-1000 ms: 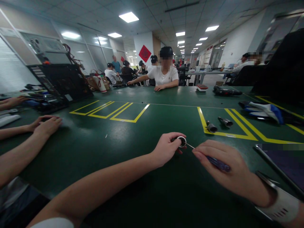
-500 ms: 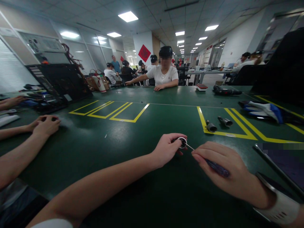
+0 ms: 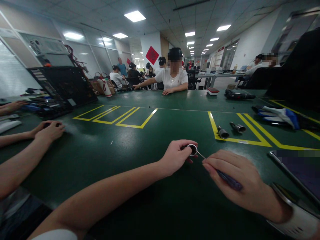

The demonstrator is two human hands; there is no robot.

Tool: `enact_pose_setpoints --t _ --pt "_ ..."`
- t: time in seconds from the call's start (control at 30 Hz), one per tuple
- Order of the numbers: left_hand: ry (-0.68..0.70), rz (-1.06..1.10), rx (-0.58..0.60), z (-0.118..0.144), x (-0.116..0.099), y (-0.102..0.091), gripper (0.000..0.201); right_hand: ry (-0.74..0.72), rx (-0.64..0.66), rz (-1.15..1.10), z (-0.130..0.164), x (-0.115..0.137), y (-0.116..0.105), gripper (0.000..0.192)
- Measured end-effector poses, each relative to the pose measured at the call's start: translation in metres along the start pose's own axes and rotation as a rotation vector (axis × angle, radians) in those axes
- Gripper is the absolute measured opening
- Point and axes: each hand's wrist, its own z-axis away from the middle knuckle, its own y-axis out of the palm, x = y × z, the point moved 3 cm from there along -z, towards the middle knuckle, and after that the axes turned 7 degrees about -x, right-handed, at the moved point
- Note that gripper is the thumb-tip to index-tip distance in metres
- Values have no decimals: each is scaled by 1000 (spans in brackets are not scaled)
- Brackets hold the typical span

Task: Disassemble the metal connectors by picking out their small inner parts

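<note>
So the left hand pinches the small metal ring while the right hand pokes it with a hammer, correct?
Not a hammer: in the head view the right hand holds a thin screwdriver whose tip meets the small metal ring pinched by the left hand.

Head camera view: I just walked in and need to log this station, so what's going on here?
A person at a green table pinches a small round silver-rimmed part in the left hand. The right hand grips a thin blue-handled screwdriver, with its tip at the part's rim. Two short dark metal cylinders lie untouched inside the yellow floor-tape markings beyond. Another person's hands rest on the table at left.
</note>
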Motion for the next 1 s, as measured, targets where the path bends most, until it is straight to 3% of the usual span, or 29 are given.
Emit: enact_pose_setpoints --t 0.8,0.9,1.0 --pt "25 -43 15 -2 5 0 23 27 -13 -27 3 1 1 10" --pt "107 -138 -31 -17 9 -14 25 53 -110 -64 1 -2 -5 14" --pt "242 -390 -222 -45 11 -53 28 226 -279 -25 -1 -24 -13 14"
